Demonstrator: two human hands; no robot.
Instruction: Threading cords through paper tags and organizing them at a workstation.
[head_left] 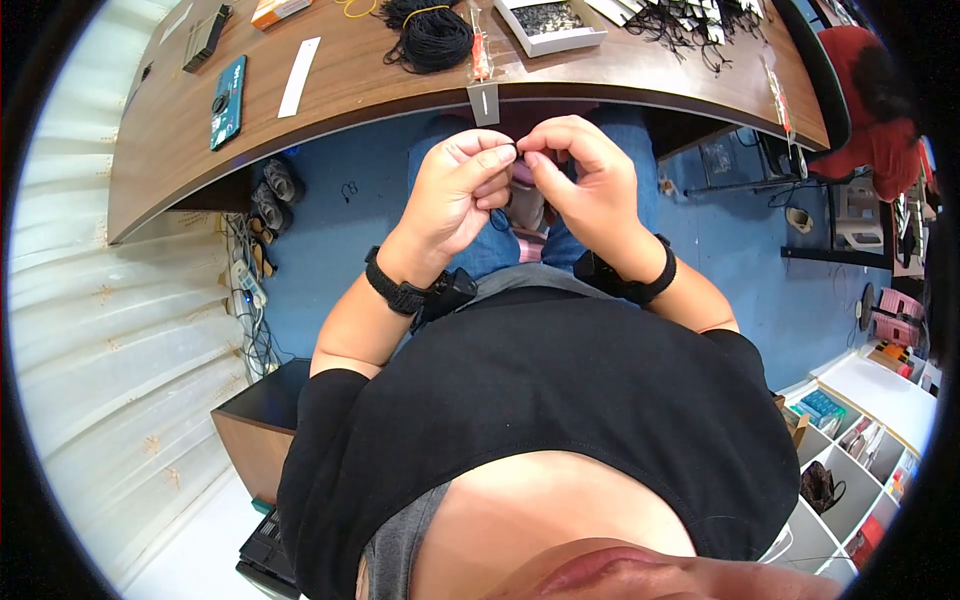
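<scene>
Just in front of the table edge, above my lap, my left hand (460,180) and my right hand (583,170) meet at the fingertips. Each pinches thumb against index finger on a small length of black cord (517,150). Most of that cord is covered by the fingers; a thin dark loop hangs below the left hand. A bundle of black cord (428,38) tied with a yellow band lies on the table beyond. Right of it stands an open white box (552,42) with small dark pieces inside.
On the brown table (345,95) lie a teal box (228,103), a white strip (299,77) and white tags with black strings (690,25). A grey tag (484,103) hangs over its edge. A person in red (860,110) sits at the right; cables (248,290) run along the left floor.
</scene>
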